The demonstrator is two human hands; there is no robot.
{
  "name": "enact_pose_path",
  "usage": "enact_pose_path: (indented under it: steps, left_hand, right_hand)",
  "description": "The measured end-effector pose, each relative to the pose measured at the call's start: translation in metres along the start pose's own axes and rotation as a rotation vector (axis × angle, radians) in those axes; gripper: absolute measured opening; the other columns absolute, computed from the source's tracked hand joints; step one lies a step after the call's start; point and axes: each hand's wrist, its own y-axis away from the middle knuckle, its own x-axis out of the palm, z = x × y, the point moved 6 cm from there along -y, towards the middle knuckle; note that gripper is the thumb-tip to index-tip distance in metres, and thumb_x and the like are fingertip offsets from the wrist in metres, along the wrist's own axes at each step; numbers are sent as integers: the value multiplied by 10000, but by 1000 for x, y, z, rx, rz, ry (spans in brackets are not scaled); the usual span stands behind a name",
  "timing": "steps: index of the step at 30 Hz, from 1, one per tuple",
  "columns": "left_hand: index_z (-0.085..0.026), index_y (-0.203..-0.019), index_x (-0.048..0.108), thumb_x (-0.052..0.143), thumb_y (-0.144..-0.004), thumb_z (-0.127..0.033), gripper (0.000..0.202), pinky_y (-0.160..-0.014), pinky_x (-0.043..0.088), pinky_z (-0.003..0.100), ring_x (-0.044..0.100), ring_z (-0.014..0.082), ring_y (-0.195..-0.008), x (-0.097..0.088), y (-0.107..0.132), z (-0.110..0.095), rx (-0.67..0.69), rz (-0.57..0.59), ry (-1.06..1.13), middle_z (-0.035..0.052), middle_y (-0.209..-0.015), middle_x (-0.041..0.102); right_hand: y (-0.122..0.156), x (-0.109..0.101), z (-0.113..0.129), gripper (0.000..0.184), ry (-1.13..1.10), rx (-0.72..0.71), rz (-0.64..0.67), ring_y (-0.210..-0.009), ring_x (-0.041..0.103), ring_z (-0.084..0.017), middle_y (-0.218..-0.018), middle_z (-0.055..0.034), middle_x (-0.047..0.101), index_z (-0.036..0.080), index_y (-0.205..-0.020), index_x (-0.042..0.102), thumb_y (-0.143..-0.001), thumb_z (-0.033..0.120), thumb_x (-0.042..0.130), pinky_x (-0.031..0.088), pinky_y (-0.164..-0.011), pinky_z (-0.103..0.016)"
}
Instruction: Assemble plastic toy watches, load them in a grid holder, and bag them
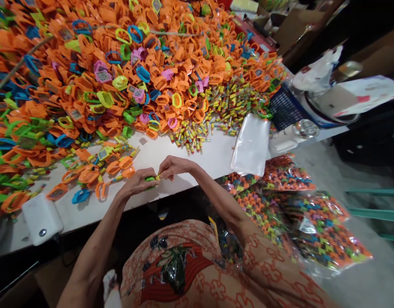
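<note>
Close to the table's front edge, my left hand [137, 183] is closed on a green plastic toy watch [149, 179], mostly covered by my fingers. My right hand [175, 167] pinches a small yellow piece [157, 177] against the right end of the watch. It looks like one of the little yellow-and-red tubes [193, 137] lying in a heap beyond my hands. Left of my hands are loose orange toy watches [89, 174] and a blue one [80, 196]. A large mound of mostly orange toy watches [171, 55] covers the back of the table.
A white power bank [42, 219] lies at the left front. Clear plastic bags [252, 144] rest on the table [213, 156] at right, by a blue basket [285, 107]. Filled bags [325, 231] of coloured pieces sit below, near a green stool [376, 212].
</note>
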Motion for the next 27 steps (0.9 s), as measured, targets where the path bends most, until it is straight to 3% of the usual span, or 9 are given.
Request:
enact_pose_path:
  steps: [2, 4, 7, 10, 12, 14, 19, 22, 27]
  left_hand:
    - [-212, -670, 624, 715, -830, -520, 359, -585, 383, 271, 485, 145, -620, 0, 4, -1, -17, 68, 41, -6, -682, 551]
    - [-216, -685, 640, 693, -852, -535, 364, -598, 402, 275, 508, 154, -624, -10, 8, 2, -9, 56, -51, 0, -683, 575]
    - [-231, -833, 723, 670, -859, -533, 308, -677, 461, 320, 598, 220, -727, -47, 10, 11, -25, -195, -428, 46, -780, 663]
    - [-227, -1130, 735, 660, -868, -513, 395, -883, 503, 421, 641, 330, -1001, -83, 1, 9, -104, -475, -815, 121, -1049, 716]
    - [-221, -1254, 692, 596, -929, -456, 412, -1012, 470, 466, 605, 357, -1162, -90, -22, 2, -139, -521, -945, 142, -1219, 690]
    - [-218, -1278, 674, 517, -974, -344, 365, -1073, 440, 471, 578, 344, -1239, -87, -55, -5, -144, -482, -974, 139, -1317, 656]
    - [-205, -1306, 626, 503, -934, -186, 392, -1093, 425, 470, 536, 344, -1310, -70, -122, 0, -115, -416, -897, 156, -1432, 587]
    - [-211, -1280, 594, 558, -926, -224, 357, -1062, 435, 470, 537, 349, -1290, -65, -129, 9, -67, -445, -870, 156, -1398, 601]
    - [-213, -1093, 606, 601, -925, -257, 175, -963, 467, 436, 593, 340, -1190, -65, -118, 14, -62, -475, -869, 142, -1205, 679]
  right_hand:
    - [-1, 4, -1, 333, -28, -4, 103, -510, 591, -103, -571, 19, 638, 105, -848, 752, -750, 420, 800, 480, -555, -222]
    - [-5, -1, -1, 379, -12, -11, 56, -551, 609, -113, -631, -2, 668, 106, -889, 761, -767, 462, 804, 499, -588, -236]
    - [-15, -33, 1, 356, 178, 23, -327, -701, 670, -152, -905, -85, 753, 110, -1019, 764, -910, 440, 692, 541, -697, -284]
    - [-25, -72, 11, 309, 658, 166, -715, -1012, 689, -242, -1255, -182, 706, 118, -1224, 724, -993, 239, 559, 534, -893, -370]
    - [-38, -85, 16, 423, 940, 293, -758, -1132, 656, -280, -1405, -220, 622, 122, -1350, 663, -990, 95, 443, 507, -957, -418]
    - [-52, -91, 17, 531, 1091, 388, -706, -1120, 660, -283, -1477, -240, 561, 108, -1414, 610, -977, 12, 324, 507, -933, -420]
    - [-60, -86, 15, 542, 1217, 380, -665, -1055, 663, -266, -1442, -234, 574, 110, -1379, 607, -956, -8, 289, 505, -849, -367]
    - [-46, -79, 11, 454, 1159, 267, -728, -1023, 654, -261, -1326, -188, 646, 144, -1304, 633, -954, 52, 360, 491, -836, -357]
    - [-15, -78, -9, 365, 735, 80, -991, -876, 643, -210, -1007, -83, 715, 134, -1190, 664, -858, 130, 512, 492, -807, -324]
